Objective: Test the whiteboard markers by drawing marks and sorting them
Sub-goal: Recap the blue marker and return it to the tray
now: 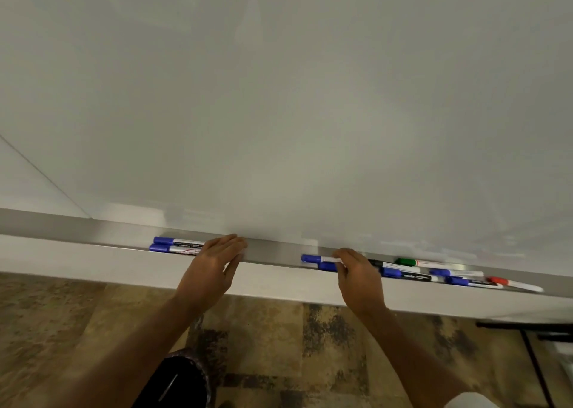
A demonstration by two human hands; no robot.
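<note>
left hand (214,265): laid flat on tray (273,252), fingers straight
right hand (356,276): marker (311,258) is pinched on tray
two markers (176,245): laid at tray's left

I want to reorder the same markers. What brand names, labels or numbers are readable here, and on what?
Nothing can be read.
Two blue-capped markers on the left: barrel print, blurred.
Blue-capped marker that the right hand grips: label illegible.
Other markers on the right: print too small.
Whiteboard: no writing.
</note>
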